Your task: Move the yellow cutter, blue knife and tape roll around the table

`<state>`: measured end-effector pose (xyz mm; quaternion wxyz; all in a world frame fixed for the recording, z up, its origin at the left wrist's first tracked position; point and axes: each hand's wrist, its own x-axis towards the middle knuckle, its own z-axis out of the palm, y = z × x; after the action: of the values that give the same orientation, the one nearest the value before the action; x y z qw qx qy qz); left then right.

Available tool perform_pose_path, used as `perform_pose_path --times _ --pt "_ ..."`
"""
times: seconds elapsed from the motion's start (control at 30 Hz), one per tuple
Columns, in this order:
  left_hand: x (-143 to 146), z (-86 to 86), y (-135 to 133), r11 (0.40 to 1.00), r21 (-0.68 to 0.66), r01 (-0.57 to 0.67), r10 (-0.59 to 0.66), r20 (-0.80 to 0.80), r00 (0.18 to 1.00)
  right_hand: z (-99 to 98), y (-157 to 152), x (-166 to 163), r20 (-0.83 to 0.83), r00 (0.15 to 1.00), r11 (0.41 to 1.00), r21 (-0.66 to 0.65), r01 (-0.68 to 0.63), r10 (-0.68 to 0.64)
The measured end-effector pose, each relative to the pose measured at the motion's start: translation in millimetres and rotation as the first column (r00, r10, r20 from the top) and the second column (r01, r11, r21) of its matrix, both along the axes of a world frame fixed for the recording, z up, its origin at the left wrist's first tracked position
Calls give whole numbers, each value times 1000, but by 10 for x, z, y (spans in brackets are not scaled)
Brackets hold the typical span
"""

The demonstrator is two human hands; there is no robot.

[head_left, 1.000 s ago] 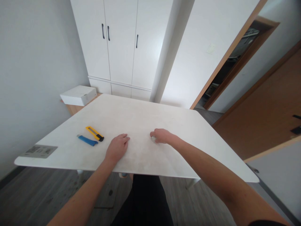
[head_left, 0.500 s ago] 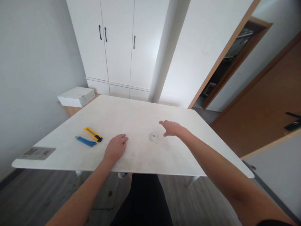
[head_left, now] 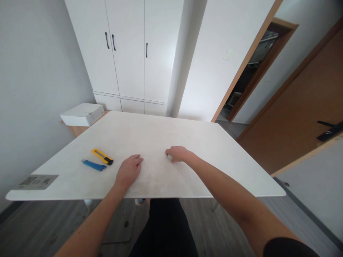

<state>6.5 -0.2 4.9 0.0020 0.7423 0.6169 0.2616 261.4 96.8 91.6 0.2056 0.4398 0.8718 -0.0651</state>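
Observation:
My right hand is closed around a small clear roll of tape near the middle of the white table. The hand covers most of the roll. Flat on the tabletop, to the left, rests my left hand, its fingers stretched out and holding nothing. Left of that hand lie a yellow utility knife with a black end and a blue utility knife, side by side and apart from both hands.
A printed label is on the table's front left corner. Behind the table's left side sits a white box on a wooden surface. White cupboards stand at the back, and a brown door is on the right.
My right hand has moved left and down onto the tape roll and closed on it. My left hand stays flat on the table. The view has shifted slightly.

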Motion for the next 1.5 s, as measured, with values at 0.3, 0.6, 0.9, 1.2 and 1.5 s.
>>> perform_pose_path --times 0.3,0.6,0.9,1.2,1.5 --pt "-16 -48 26 1000 14 16 -15 -36 999 194 141 825 54 977 973 112 201 -207" --pt "-16 -38 26 1000 22 12 -11 -37 999 135 242 1303 86 922 925 85 370 -377" --pt "-31 -80 43 999 30 12 -12 -13 1000 316 116 1429 113 855 862 62 502 -506" --pt "57 54 -22 1000 -28 -12 12 7 1000 535 50 481 -32 942 926 181 333 -333" --pt "73 -35 -19 995 -88 -37 47 107 993 326 -389 -2021 -359 919 986 88 -141 164"
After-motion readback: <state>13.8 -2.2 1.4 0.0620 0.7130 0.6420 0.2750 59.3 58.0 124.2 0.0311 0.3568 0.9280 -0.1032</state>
